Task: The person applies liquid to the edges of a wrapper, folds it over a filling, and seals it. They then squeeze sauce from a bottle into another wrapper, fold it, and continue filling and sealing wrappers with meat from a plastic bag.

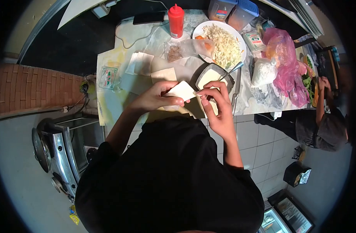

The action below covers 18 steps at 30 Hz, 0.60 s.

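My left hand (160, 95) is closed on a pale, folded pastry wrapper (182, 91), thumb on the near side and fingers beneath. My right hand (218, 106) pinches at the wrapper's right corner with thumb and index finger; the exact grip is too small to make out. Just beyond it stands a dark square bowl (198, 74) of creamy paste, a spoon (236, 67) leaning in it. Square wrappers (163, 75) lie on the table past my left hand, and another stack (140, 63) sits further left.
A white plate (241, 39) bears shredded cabbage with carrot. Around it are a red squeeze bottle (176, 21), a clear plastic bag (174, 51), a knife (235, 93), a bag of white powder (264, 72) and a pink bag (284, 73). At far right, another person (321, 124) handles greens.
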Available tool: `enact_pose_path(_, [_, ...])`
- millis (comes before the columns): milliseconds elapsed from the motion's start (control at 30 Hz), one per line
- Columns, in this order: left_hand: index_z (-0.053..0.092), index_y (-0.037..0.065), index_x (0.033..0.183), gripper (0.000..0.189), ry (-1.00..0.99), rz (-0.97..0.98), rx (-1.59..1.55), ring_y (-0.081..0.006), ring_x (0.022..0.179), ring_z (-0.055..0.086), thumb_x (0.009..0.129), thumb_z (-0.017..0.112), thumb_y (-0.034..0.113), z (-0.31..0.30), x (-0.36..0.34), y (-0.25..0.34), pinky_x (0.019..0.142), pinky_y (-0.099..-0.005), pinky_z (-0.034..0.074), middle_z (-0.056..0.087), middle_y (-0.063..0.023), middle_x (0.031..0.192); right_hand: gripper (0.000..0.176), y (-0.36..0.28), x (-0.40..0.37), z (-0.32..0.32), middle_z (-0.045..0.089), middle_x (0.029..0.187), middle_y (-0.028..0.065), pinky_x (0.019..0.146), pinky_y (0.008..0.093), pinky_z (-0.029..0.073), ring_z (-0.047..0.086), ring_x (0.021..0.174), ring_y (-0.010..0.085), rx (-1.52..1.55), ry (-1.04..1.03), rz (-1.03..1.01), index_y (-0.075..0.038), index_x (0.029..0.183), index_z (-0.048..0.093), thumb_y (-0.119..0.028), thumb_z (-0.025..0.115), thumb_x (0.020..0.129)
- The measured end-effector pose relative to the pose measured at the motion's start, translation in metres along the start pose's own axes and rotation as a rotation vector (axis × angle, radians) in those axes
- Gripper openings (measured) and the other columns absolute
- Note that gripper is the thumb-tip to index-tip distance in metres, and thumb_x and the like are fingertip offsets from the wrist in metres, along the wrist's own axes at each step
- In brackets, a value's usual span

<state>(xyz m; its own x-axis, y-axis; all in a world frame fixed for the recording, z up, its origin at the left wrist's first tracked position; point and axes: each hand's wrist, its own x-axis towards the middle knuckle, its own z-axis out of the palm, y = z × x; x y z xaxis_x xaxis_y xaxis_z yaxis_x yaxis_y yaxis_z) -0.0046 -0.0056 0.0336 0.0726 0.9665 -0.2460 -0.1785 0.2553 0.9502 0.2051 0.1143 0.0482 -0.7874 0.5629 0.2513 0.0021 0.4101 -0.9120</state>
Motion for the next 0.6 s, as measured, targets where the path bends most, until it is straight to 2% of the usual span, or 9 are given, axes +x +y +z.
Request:
enact_pose_path(167, [0.062,0.002,0.119,0.032,0.006,-0.031,0.028,-0.0106,0.101,0.064,0.092,0.070,0.016,0.0030,0.0004,-0.0013,0.090,-0.0282,0.049,0.069,-0.0042,0.106,0.020,0.0064,-0.0030,-0.0004,0.052,0.115,0.0095,0.080,0.0297,0.048,0.058,0.089,0.0170,0.066,0.015,0.025,-0.004,0.107,0.066,0.002,0.060,0.090])
enact_pose_path(233, [0.063,0.002,0.118,0.032,0.029,-0.048,0.020,-0.0051,0.097,0.060,0.092,0.072,0.019,0.0046,0.0012,-0.0032,0.085,-0.0240,0.048,0.068,0.0008,0.102,0.019,0.0051,-0.0019,-0.0025,0.052,0.116,0.0093,0.080,0.0298,0.048,0.058,0.089,0.0168,0.023,-0.020,0.005,-0.004,0.108,0.066,0.001,0.060,0.090])
enact_pose_path(333, [0.063,0.002,0.118,0.033,0.035,-0.061,0.045,-0.0040,0.094,0.059,0.092,0.073,0.018,0.0074,0.0017,0.0015,0.082,-0.0234,0.048,0.066,0.0018,0.100,0.019,0.0044,-0.0032,-0.0024,0.051,0.117,0.0090,0.079,0.0295,0.049,0.058,0.090,0.0169,0.069,-0.027,0.037,-0.004,0.108,0.066,0.000,0.060,0.091])
enact_pose_path(600, [0.063,0.001,0.120,0.035,0.061,-0.032,0.057,-0.0038,0.093,0.059,0.091,0.074,0.017,0.0082,0.0045,-0.0040,0.081,-0.0229,0.049,0.065,0.0008,0.103,0.024,0.0026,-0.0036,-0.0052,0.049,0.119,0.0104,0.085,0.0311,0.051,0.059,0.096,0.0200,0.058,-0.072,0.066,-0.004,0.114,0.066,0.000,0.062,0.091])
